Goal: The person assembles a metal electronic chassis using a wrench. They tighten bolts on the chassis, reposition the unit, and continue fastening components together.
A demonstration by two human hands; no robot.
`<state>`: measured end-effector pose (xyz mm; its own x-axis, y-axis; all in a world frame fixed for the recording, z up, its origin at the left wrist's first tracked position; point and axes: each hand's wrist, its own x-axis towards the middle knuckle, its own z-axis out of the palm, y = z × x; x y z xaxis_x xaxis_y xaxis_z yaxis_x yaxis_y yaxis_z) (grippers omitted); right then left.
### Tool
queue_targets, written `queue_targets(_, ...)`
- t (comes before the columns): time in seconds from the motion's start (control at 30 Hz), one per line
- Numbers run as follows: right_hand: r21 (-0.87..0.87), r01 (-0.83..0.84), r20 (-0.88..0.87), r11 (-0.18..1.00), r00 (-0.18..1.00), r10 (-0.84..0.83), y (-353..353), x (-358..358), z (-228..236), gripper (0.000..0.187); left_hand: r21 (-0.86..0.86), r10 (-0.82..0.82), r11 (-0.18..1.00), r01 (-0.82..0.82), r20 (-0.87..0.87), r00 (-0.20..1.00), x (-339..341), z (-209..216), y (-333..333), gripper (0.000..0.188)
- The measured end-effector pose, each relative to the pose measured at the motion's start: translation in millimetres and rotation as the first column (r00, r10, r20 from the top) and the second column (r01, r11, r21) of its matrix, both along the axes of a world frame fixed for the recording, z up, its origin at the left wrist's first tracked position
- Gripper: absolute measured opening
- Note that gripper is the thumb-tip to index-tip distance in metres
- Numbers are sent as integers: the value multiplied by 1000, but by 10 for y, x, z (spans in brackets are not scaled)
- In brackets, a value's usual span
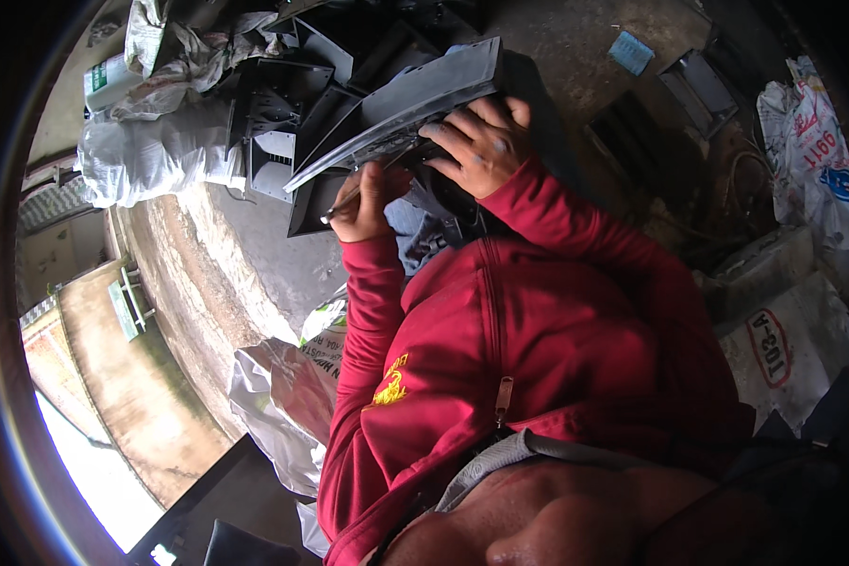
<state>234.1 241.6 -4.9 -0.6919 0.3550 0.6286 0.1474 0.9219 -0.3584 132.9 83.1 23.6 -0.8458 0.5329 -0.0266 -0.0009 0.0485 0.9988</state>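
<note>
A dark grey metal housing, long and box-like with a flat lip, lies tilted in front of my body. My left hand is closed round a slim rod-like tool. The metal end of this tool sticks out below the fist, and its other end points up toward the underside of the housing, where its tip is hard to make out. With its fingers bent over the near edge, my right hand grips the housing.
Several similar dark metal parts are piled at the far left beside a plastic-wrapped bundle and a white container. White sacks stand at right. A blue packet and another metal part lie on the floor.
</note>
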Motion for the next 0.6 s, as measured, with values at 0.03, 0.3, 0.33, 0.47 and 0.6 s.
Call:
queue_targets(0.03,13,-1,-4,1000,1000,1,-17,-12,4,44,23,74,996,-83,264,962,-78,-127,-94,38)
queue_targets(0.3,-30,-4,-27,1000,1000,3,-3,-4,5,41,-6,78,996,-84,-307,948,208,215,14,19)
queue_targets(0.33,-50,-21,-40,999,999,19,-3,12,-5,39,-51,37,997,-58,-351,936,236,213,34,14)
queue_targets(0.47,-50,-50,-36,998,998,48,-7,7,3,36,-284,-137,945,-163,-795,591,262,301,158,13)
queue_targets(0.6,-49,-34,22,998,999,35,-24,30,28,35,-377,-233,901,-215,-838,494,311,339,268,16)
